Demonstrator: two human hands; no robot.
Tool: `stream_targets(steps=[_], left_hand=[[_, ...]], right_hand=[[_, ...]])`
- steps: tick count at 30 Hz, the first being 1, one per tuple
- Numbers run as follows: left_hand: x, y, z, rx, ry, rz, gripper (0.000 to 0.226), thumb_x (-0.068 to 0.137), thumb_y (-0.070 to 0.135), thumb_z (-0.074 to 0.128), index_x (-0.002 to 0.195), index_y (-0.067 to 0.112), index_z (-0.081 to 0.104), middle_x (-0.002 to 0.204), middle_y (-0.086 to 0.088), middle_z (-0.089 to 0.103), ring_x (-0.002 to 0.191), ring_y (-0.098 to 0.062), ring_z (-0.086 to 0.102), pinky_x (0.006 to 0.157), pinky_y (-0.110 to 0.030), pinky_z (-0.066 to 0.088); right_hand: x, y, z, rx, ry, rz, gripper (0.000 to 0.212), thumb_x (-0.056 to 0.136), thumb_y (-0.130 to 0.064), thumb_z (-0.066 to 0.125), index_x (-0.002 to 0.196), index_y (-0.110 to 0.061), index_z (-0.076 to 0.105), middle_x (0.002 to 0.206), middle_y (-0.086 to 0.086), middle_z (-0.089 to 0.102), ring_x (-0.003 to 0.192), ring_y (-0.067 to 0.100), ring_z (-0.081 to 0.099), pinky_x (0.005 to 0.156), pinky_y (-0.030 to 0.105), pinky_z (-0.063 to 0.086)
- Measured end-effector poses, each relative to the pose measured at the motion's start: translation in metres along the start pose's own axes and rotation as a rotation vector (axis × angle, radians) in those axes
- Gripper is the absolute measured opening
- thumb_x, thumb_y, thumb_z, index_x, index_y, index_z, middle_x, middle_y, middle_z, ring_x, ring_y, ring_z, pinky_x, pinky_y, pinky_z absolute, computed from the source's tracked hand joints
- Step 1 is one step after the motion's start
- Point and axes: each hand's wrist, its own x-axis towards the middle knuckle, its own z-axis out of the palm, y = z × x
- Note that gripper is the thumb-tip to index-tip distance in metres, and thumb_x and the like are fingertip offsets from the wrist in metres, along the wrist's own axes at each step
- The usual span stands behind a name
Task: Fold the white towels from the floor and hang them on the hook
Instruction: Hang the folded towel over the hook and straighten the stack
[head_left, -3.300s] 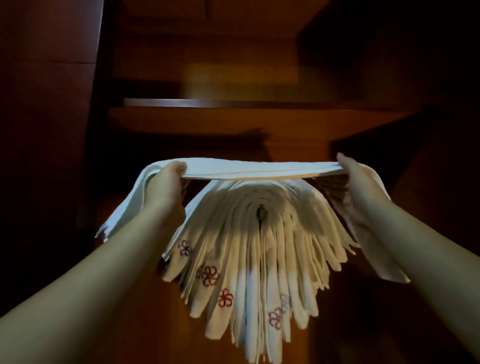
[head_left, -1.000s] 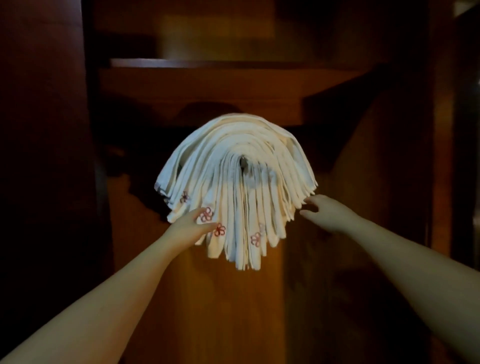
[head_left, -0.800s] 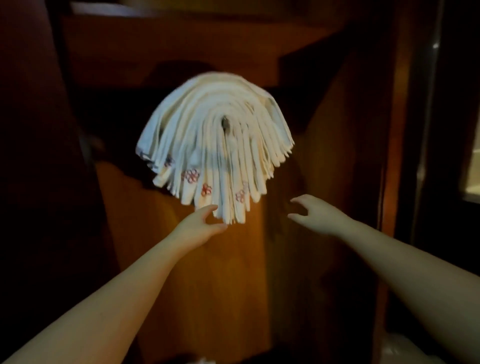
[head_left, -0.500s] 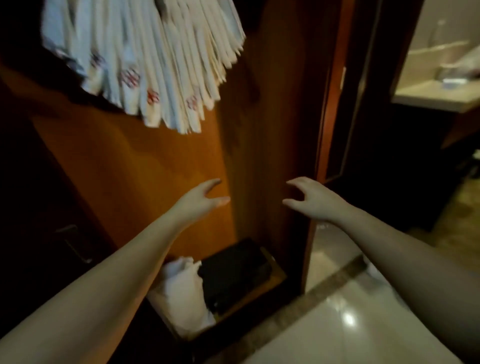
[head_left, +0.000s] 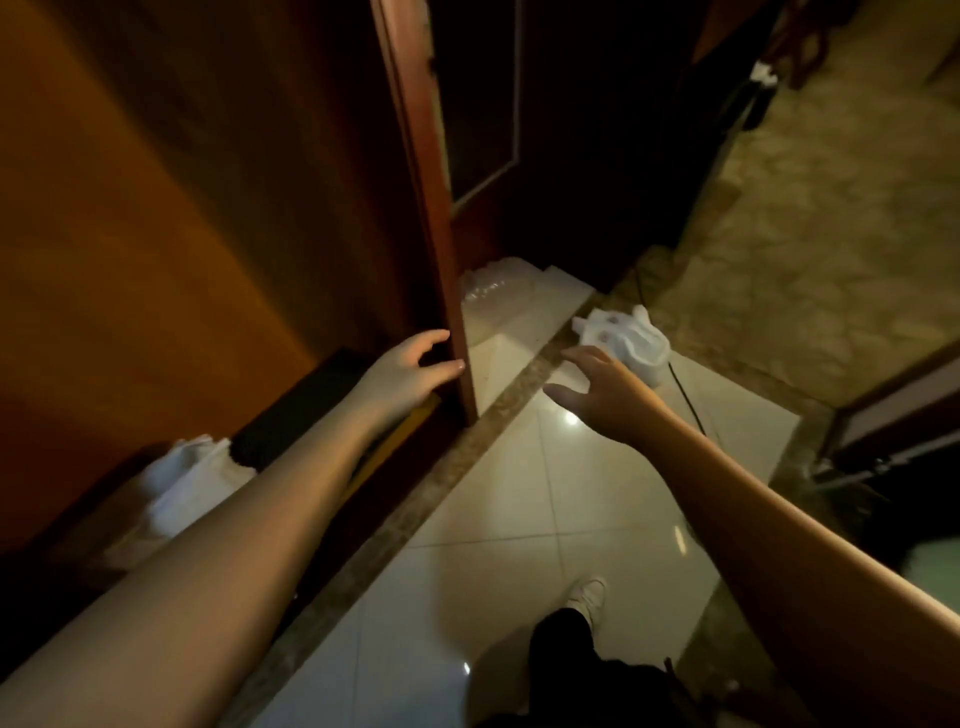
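A crumpled white towel (head_left: 626, 340) lies on the pale tiled floor, just beyond my right hand (head_left: 602, 389). That hand is stretched out above the floor with fingers spread, holding nothing. My left hand (head_left: 408, 374) hovers near the edge of the wooden wardrobe panel (head_left: 431, 208), fingers relaxed and empty. The hook and the hung towels are out of frame.
A white cloth bundle (head_left: 176, 483) and a dark object (head_left: 296, 415) sit in the wardrobe's bottom. A crinkled plastic bag (head_left: 493, 286) lies behind the panel. A black cable (head_left: 680, 384) runs across the floor. My shoe (head_left: 587, 597) is below.
My view has swung down from the hung towels to the floor. Both hands let go of the towels and lowered; the right hand now reaches toward a towel on the floor.
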Motion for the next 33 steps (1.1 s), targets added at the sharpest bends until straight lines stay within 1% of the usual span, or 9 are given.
stream_targets(steps=[3,7,10,13,16,19,22,28,33], left_hand=[[0.046,0.020,0.044,-0.038,-0.050,-0.030,0.057,0.093,0.047,0.064,0.146,0.040,0.046,0.154,0.005,0.043,0.141,-0.017,0.039,0.099,-0.033,0.031],[0.102,0.050,0.099,-0.093,-0.131,-0.074,0.056,0.089,0.048,0.066,0.142,0.040,0.051,0.152,0.005,0.046,0.136,-0.011,0.042,0.092,-0.026,0.036],[0.146,0.071,0.137,-0.061,-0.200,-0.093,0.059,0.086,0.050,0.066,0.142,0.035,0.052,0.152,0.002,0.047,0.139,-0.015,0.043,0.104,-0.033,0.036],[0.189,0.086,0.174,-0.021,-0.255,-0.125,0.054,0.093,0.041,0.066,0.143,0.029,0.052,0.150,-0.001,0.049,0.137,-0.018,0.046,0.107,-0.035,0.038],[0.229,0.096,0.208,0.023,-0.285,-0.169,0.050,0.095,0.037,0.064,0.142,0.023,0.053,0.145,-0.005,0.054,0.132,-0.021,0.051,0.111,-0.043,0.041],[0.272,0.104,0.241,0.072,-0.315,-0.206,0.048,0.097,0.030,0.064,0.141,0.016,0.054,0.143,-0.008,0.056,0.130,-0.023,0.052,0.110,-0.036,0.040],[0.322,0.110,0.270,0.102,-0.367,-0.217,0.047,0.098,0.025,0.063,0.141,0.010,0.054,0.142,-0.010,0.056,0.130,-0.023,0.052,0.104,-0.029,0.038],[0.450,0.122,0.313,0.161,-0.457,-0.224,0.045,0.098,0.029,0.061,0.140,0.015,0.055,0.142,-0.005,0.056,0.129,-0.024,0.052,0.110,-0.037,0.041],[0.570,0.131,0.343,0.249,-0.560,-0.251,0.043,0.099,0.031,0.060,0.138,0.016,0.056,0.137,-0.007,0.059,0.123,-0.025,0.056,0.101,-0.033,0.045]], right_hand=[[0.017,0.055,-0.012,0.037,-0.021,0.086,0.065,0.093,-0.053,0.062,0.146,-0.018,0.049,0.152,0.003,0.046,0.138,0.022,0.043,0.105,0.031,0.034],[0.038,0.130,-0.030,0.073,-0.102,0.195,0.062,0.096,-0.046,0.062,0.146,-0.014,0.047,0.152,0.005,0.045,0.139,0.023,0.041,0.112,0.034,0.033],[0.054,0.186,-0.044,0.082,-0.129,0.275,0.062,0.095,-0.046,0.063,0.146,-0.014,0.049,0.151,0.006,0.046,0.138,0.023,0.044,0.111,0.034,0.033],[0.073,0.236,-0.053,0.068,-0.144,0.362,0.061,0.095,-0.047,0.063,0.145,-0.014,0.050,0.149,0.005,0.048,0.136,0.024,0.045,0.109,0.034,0.035],[0.092,0.281,-0.056,0.063,-0.167,0.461,0.061,0.094,-0.050,0.062,0.144,-0.017,0.051,0.148,0.005,0.049,0.135,0.024,0.046,0.108,0.036,0.037],[0.114,0.324,-0.052,0.065,-0.208,0.536,0.060,0.094,-0.051,0.062,0.143,-0.017,0.053,0.147,0.006,0.050,0.133,0.024,0.048,0.106,0.036,0.039],[0.146,0.365,-0.050,0.086,-0.230,0.612,0.060,0.093,-0.051,0.061,0.142,-0.017,0.053,0.146,0.007,0.050,0.132,0.025,0.049,0.105,0.035,0.039],[0.242,0.436,-0.051,0.176,-0.270,0.757,0.060,0.094,-0.054,0.057,0.144,-0.020,0.051,0.150,0.006,0.047,0.133,0.025,0.048,0.103,0.035,0.039],[0.322,0.482,-0.053,0.292,-0.293,0.896,0.058,0.097,-0.050,0.054,0.146,-0.018,0.049,0.152,0.005,0.046,0.133,0.025,0.049,0.104,0.037,0.040]])
